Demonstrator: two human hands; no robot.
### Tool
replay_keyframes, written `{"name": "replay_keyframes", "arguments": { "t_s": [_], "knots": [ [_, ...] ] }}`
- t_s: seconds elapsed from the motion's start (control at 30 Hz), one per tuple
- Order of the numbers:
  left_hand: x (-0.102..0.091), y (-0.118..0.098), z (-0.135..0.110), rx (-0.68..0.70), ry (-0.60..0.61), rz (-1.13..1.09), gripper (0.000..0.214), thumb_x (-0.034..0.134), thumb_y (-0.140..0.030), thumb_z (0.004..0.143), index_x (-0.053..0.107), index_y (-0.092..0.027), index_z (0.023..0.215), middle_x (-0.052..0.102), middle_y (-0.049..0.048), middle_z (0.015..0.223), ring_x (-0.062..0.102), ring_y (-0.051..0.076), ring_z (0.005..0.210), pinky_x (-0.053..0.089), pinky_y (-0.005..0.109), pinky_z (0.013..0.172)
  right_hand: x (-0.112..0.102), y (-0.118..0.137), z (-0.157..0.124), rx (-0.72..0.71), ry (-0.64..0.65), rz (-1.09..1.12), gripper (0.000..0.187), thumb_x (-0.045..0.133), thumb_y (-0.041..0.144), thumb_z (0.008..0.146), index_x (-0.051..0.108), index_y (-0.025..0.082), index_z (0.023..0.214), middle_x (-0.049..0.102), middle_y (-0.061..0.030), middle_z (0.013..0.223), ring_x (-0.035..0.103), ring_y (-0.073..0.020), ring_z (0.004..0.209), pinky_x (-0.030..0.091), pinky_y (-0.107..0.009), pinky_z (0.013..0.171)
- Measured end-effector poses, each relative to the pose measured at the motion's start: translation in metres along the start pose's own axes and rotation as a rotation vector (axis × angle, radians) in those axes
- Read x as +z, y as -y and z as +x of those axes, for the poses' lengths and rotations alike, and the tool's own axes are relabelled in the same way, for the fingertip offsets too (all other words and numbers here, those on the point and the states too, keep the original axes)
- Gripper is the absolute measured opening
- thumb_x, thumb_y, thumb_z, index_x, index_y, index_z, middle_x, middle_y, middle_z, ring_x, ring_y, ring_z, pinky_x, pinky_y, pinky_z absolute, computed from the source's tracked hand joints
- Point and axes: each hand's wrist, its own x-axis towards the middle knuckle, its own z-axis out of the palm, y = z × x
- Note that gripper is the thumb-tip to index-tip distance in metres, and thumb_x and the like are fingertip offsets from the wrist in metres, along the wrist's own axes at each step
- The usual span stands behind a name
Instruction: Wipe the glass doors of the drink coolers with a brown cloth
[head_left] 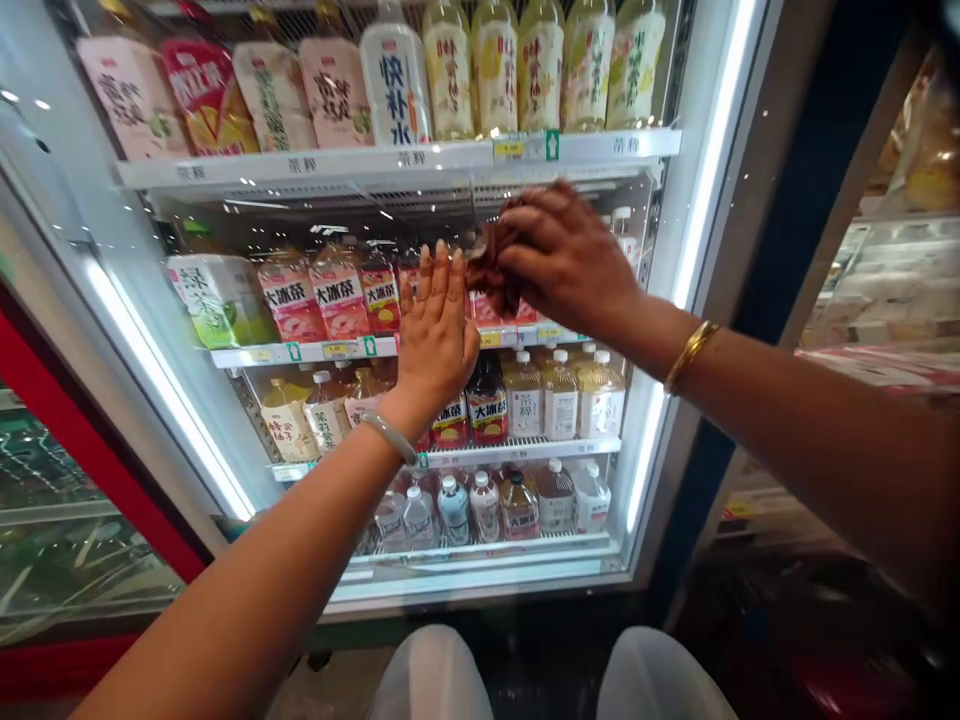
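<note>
My left hand (437,335) lies flat with fingers stretched upward, seemingly against the glass door (420,212) of a lit drinks cooler. Small droplets or specks of light dot that glass. Up and to the right, my right hand (574,260) is closed around a crumpled brown cloth (491,270), held at the glass beside my left fingertips. Slight motion blur softens the right fingers. Behind both hands stand bottles of iced tea (337,295) on the middle shelf, some of them hidden by the hands and cloth.
An upper shelf (420,155) carries large bottles, and lower shelves (525,452) hold smaller ones. A red-framed cooler (82,430) stands at the left. Shelves with packaged goods (862,270) are at the right. My knees (431,675) show at the bottom, close to the cooler's base.
</note>
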Motion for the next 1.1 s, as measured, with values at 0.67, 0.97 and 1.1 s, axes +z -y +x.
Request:
{"name": "replay_keyframes", "arguments": {
  "t_s": [0.67, 0.97, 1.1],
  "knots": [
    [0.039, -0.051, 0.005, -0.018, 0.056, -0.138, 0.080, 0.054, -0.025, 0.090, 0.025, -0.024, 0.165, 0.016, 0.0004, 0.175, 0.003, 0.024, 0.164, -0.009, 0.049, 0.133, -0.005, -0.015, -0.089, 0.148, -0.039, 0.043, 0.029, 0.054, 0.035, 0.100, 0.068, 0.024, 0.123, 0.057, -0.0081, 0.149, 0.034, -0.0304, 0.151, 0.026, -0.061, 0.130],
    [0.066, -0.086, 0.003, 0.027, 0.012, -0.113, 0.084, 0.050, -0.020, 0.091, 0.015, -0.018, 0.167, 0.007, 0.0081, 0.175, 0.000, 0.027, 0.163, -0.007, 0.053, 0.133, -0.014, -0.035, -0.103, 0.278, -0.077, 0.014, 0.032, 0.061, 0.030, 0.095, 0.063, 0.026, 0.126, 0.050, -0.0073, 0.152, 0.034, -0.0321, 0.152, 0.026, -0.061, 0.131],
    [0.079, -0.097, -0.011, 0.045, 0.042, -0.060, 0.080, 0.048, -0.021, 0.094, 0.015, -0.012, 0.166, 0.008, 0.0139, 0.174, -0.002, 0.027, 0.163, -0.004, 0.053, 0.133, -0.010, -0.023, -0.139, 0.307, -0.121, -0.016, 0.032, 0.068, 0.028, 0.090, 0.065, 0.022, 0.122, 0.053, -0.0116, 0.148, 0.036, -0.0347, 0.151, 0.030, -0.061, 0.129]
  ]
}}
